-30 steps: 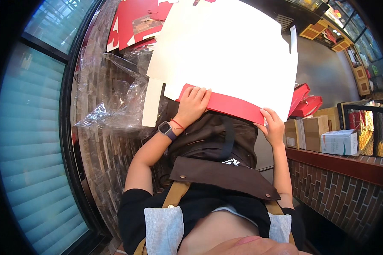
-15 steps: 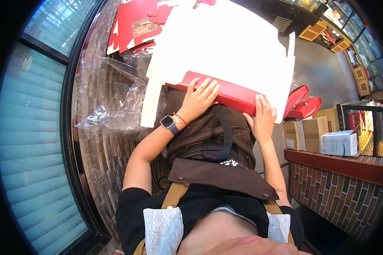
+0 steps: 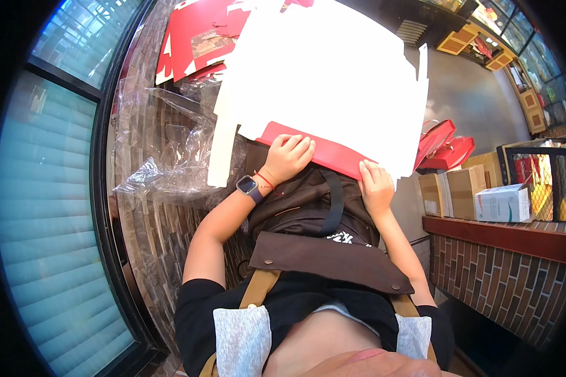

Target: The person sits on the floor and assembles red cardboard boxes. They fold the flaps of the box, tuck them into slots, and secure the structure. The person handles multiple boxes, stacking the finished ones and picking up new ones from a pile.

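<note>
A large flat cardboard box blank [image 3: 321,81], glaring white on its upper face, lies in front of me. Along its near edge runs a folded strip that shows red, the flap [image 3: 333,154]. My left hand [image 3: 289,159] grips this flap left of its middle, fingers bent over the top and the thumb out of sight. At the flap's right end my right hand [image 3: 376,183] is closed on it in the same way, fingertips on the red face. Below the flap is my brown apron [image 3: 295,201].
Red and white card pieces [image 3: 198,41] lie at the far left, with crumpled clear plastic [image 3: 170,157] nearer. Red boxes with handles [image 3: 443,147] stand right of the blank. Cardboard boxes [image 3: 465,191] and a white box [image 3: 502,204] sit on a brick ledge [image 3: 503,242].
Both hands have drawn slightly toward me along with the flap. The left hand's fingers were stretched out over the red strip and are now bent around it. The strip is tilted differently.
</note>
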Tool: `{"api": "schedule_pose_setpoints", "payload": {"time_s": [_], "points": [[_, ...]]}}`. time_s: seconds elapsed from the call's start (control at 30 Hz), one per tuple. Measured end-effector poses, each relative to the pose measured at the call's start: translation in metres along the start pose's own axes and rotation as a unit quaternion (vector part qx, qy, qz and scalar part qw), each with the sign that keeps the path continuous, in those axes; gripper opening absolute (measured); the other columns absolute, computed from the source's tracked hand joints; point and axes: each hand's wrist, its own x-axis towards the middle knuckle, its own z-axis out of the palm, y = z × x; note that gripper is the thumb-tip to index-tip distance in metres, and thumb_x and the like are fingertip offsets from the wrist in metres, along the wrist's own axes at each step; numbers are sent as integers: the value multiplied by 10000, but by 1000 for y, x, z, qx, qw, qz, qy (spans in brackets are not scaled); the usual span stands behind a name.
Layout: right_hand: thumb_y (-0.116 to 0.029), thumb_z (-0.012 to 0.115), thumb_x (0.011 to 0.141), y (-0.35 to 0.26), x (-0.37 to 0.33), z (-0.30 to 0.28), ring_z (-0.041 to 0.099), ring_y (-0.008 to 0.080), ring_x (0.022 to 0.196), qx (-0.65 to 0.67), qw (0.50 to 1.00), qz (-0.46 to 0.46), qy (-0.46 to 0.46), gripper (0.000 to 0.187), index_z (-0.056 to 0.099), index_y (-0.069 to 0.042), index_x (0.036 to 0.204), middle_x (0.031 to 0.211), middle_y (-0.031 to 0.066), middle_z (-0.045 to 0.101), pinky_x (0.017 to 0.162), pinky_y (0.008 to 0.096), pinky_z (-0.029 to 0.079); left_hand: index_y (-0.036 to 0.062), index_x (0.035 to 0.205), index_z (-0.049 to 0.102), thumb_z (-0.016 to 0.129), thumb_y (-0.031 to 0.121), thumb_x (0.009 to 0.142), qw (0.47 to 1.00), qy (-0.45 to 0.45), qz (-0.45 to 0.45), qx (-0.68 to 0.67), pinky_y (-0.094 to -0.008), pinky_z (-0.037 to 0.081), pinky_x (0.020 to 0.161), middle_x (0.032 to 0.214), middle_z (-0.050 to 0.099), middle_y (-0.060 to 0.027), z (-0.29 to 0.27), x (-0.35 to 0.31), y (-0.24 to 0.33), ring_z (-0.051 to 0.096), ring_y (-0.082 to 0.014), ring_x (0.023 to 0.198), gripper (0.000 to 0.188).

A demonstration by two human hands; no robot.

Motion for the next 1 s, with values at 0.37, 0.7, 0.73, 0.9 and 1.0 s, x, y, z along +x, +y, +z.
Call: {"api": "schedule_pose_setpoints", "payload": {"time_s": [0.37, 0.7, 0.73, 0.9, 1.0], "points": [[-166, 764, 694, -5, 16, -7, 615, 286, 916, 41, 997, -14, -61, 463, 654, 0, 1112, 1017, 100, 622, 756, 395, 503, 31, 1004, 660, 602, 183, 785, 996, -61, 63, -20, -305, 461, 795, 965, 581, -9, -7, 18, -1, 560, -166, 922, 273], [-200, 795, 663, 6, 35, -5, 610, 252, 824, 71, 988, -42, -130, 384, 654, -9, 965, 900, 63, 606, 694, 374, 512, 108, 807, 637, 596, 212, 809, 976, -149, 136, -78, -289, 445, 742, 874, 543, 17, 2, 36, -3, 561, -144, 894, 111], [-202, 797, 662, 3, 35, -5, 609, 248, 818, 62, 987, -49, -142, 382, 655, -13, 962, 891, 63, 601, 694, 373, 513, 109, 796, 634, 598, 214, 812, 977, -116, 155, -90, -289, 445, 743, 873, 546, 18, 5, 34, 0, 562, -142, 896, 112], [-265, 788, 747, 9, 34, -3, 636, 272, 754, 108, 991, -2, -85, 269, 682, -44, 859, 840, 77, 647, 624, 392, 506, 96, 773, 621, 631, 313, 826, 970, -167, 83, -155, -328, 495, 710, 845, 578, -25, 4, 44, 0, 599, -201, 836, 224], [-395, 745, 803, 26, 51, -4, 619, 317, 705, 122, 968, 48, -213, 340, 675, -63, 819, 752, 118, 614, 618, 409, 489, 90, 746, 627, 657, 493, 816, 962, -199, 38, -185, -383, 529, 685, 780, 604, -59, 1, 57, -15, 636, -253, 790, 411]]}}
